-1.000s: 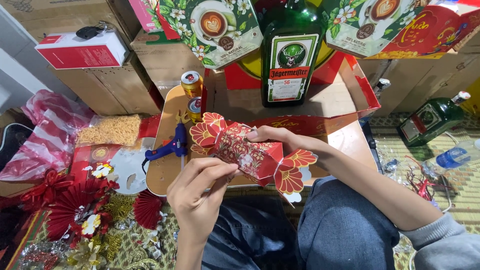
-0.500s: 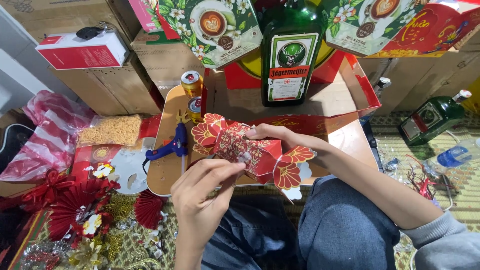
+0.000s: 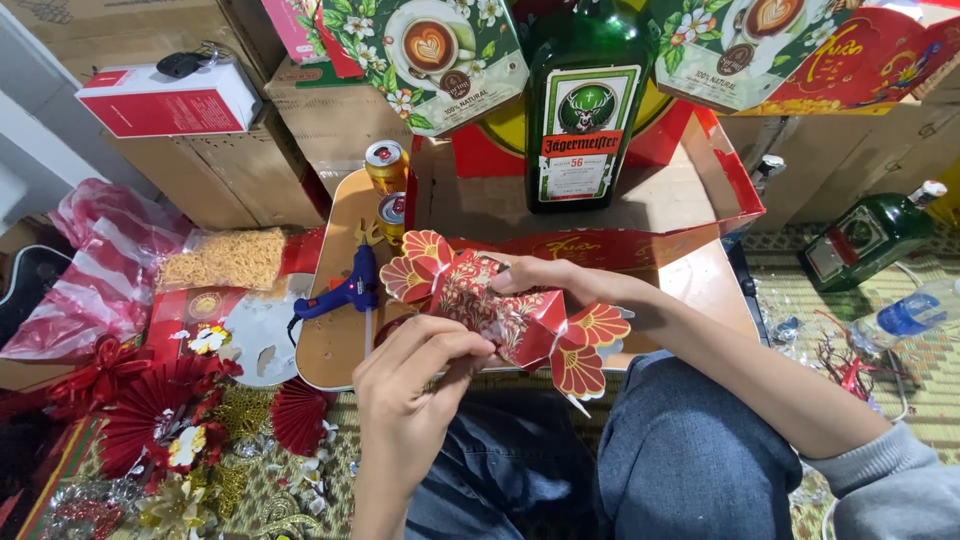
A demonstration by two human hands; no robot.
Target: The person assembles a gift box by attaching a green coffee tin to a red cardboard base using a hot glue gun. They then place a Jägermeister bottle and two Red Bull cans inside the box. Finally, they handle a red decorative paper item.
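Two bare hands are held close together in front of the body.

The left hand is raised from below, with the wrist straight and the fingers bent and pinched shut at the tips. The right hand is brought in from the right side, palm turned down, with its fingers curled closed. The right arm is bent at the elbow and covered by a grey sleeve; the left forearm is bare.

A tall green bottle stands in an open red-lined cardboard box, a blue glue gun lies on a wooden tray beside two cans, and red paper fans cover the mat on the left.
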